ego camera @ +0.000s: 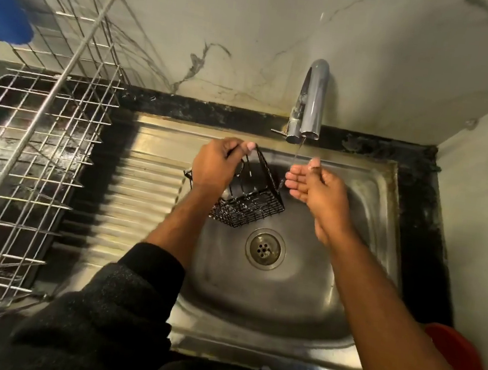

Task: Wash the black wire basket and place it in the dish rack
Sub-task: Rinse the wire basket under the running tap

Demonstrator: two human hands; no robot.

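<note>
**Operator:** Head view. Where is the basket, taking the drain as reference?

**Manual:** The basket (248,199) hangs above the sink (369,181), just up and left of the drain (265,249). It is tilted, with its mesh bottom toward the drain and its open top toward the back wall. It does not appear to rest on the sink floor.

**Operator:** State of your hands?

**Manual:** Your left hand (216,163) is up and left of the drain, fingers curled round the basket's upper wires, carrying it. Your right hand (313,184) is up and right of the drain, fingers relaxed and cupped, grasping nothing. A thin stream from the tap (311,101) falls onto its fingertips, just beside the basket's right edge. Whether the fingers touch the wire cannot be told.

**Operator:** Where is the rack?

**Manual:** The rack (33,140) stands well left of the drain, beyond the ribbed drainboard (143,191). A blue cup (3,7) sits at its far corner.

**Operator:** What does the next move turn on?

**Manual:** Judged from this view, rinsing is under way. The stream lies right of the basket, so either shift the basket rightward or carry water across with your right hand. For placing, the left hand is the nearer to the rack and already holds the basket. Its long side runs diagonally, down-left to up-right.
</note>
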